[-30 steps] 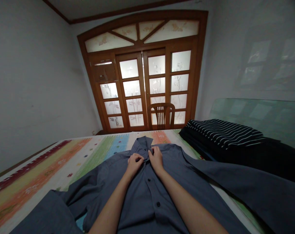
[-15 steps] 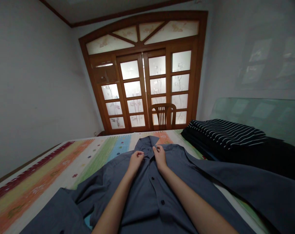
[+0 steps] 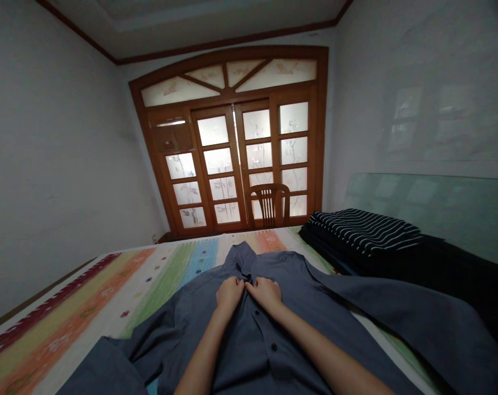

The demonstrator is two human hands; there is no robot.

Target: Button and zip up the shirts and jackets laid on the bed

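Left hand [image 3: 231, 296] and right hand [image 3: 266, 294] pinch a grey, outspread shirt [image 3: 249, 351].
Bedspread [image 3: 88, 307] extends left of the shirt; clothes [image 3: 366, 231], right.

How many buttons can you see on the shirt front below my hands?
2. The upper button is just below the left hand and right hand; the lower button is farther down the gray button-up shirt. Hands or folds may hide more.

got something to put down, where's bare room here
Widest free patch: the striped cover left of the grey shirt. A narrower strip lies beyond the collar, before the chair. Crowded: the right side, with a sleeve and dark clothes pile, and around the left hand and right hand.
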